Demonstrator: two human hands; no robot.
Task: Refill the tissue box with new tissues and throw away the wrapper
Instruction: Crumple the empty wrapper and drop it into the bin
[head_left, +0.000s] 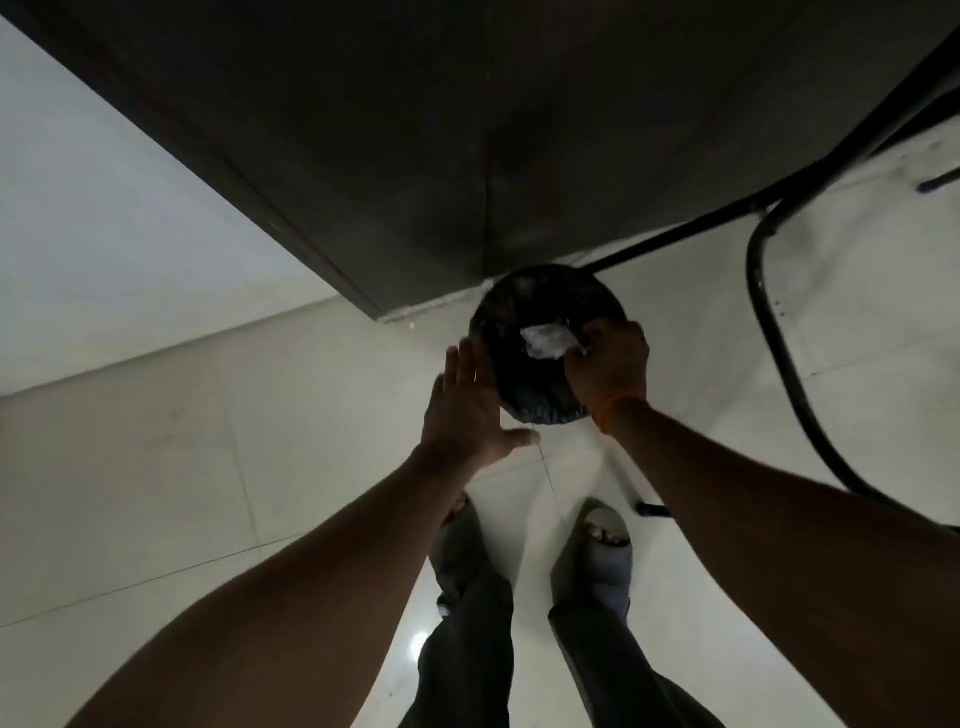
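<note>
Right hand, centre-right of frame: fingers closed on the wrapper, a crumpled, glossy clear film, held over the mouth of the bin. Left hand, just left of the bin: flat, fingers spread, holding nothing, near the rim; contact not discernible. Bin is round, lined with a dark, wrinkled plastic bag, standing on pale glossy floor tiles beside a dark cabinet. Judgement: disposal is the step in hand; release not yet made. Tissue box not in view, so the refill cannot be verified.
</note>
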